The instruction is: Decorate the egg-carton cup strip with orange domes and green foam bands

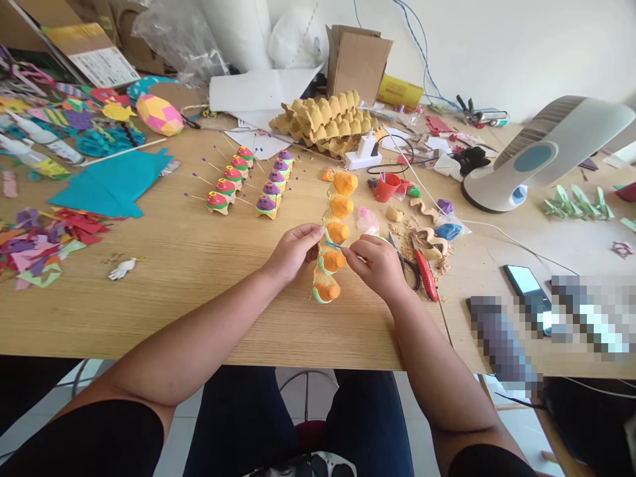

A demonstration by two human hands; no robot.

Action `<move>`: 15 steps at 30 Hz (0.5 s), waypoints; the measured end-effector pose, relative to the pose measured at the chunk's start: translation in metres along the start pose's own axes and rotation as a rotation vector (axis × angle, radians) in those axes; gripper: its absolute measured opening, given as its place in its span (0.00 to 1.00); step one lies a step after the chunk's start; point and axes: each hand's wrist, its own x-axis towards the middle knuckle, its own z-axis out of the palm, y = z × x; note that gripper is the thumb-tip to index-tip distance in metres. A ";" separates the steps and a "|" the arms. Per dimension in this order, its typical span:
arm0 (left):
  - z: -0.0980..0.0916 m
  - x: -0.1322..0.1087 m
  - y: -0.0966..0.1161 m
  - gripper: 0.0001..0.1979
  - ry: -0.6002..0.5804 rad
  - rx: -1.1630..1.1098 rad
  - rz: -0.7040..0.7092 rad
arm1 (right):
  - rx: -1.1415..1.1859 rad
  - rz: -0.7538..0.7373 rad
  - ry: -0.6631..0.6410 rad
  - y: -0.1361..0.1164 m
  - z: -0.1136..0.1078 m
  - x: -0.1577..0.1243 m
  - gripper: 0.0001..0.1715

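Note:
A strip of egg carton [341, 207] lies lengthwise away from me, its row of cups covered in orange clay. The nearer cups carry a light green band along one side. My left hand [295, 252] grips the left edge of this strip near its middle. Pinched in my right hand [375, 265] is a thin blue modelling tool [334, 245], its tip against the strip between two cups. Beyond my left hand stand two decorated egg carton strips, one red and green [232, 175], the other purple and yellow [275, 185], both with pins sticking out.
Scissors [410, 265] and a red utility knife [424, 268] lie right of my right hand, among scraps. Behind them stands a red cup [387, 187]. Stacked egg cartons [328, 119] sit at the back, a white fan-like device [534, 159] and a phone [529, 298] at right.

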 end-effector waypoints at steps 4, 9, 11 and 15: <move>0.002 0.001 0.003 0.16 -0.060 -0.120 -0.038 | 0.385 0.169 0.102 0.000 0.002 0.000 0.19; 0.004 -0.001 0.008 0.12 -0.132 -0.155 -0.100 | 1.048 0.492 0.268 0.000 0.009 0.006 0.13; 0.004 -0.002 0.009 0.12 -0.162 -0.135 -0.104 | 1.266 0.593 0.240 -0.002 0.011 0.009 0.12; 0.003 -0.003 0.008 0.13 -0.203 -0.060 -0.090 | 1.527 0.725 0.146 -0.007 0.011 0.011 0.22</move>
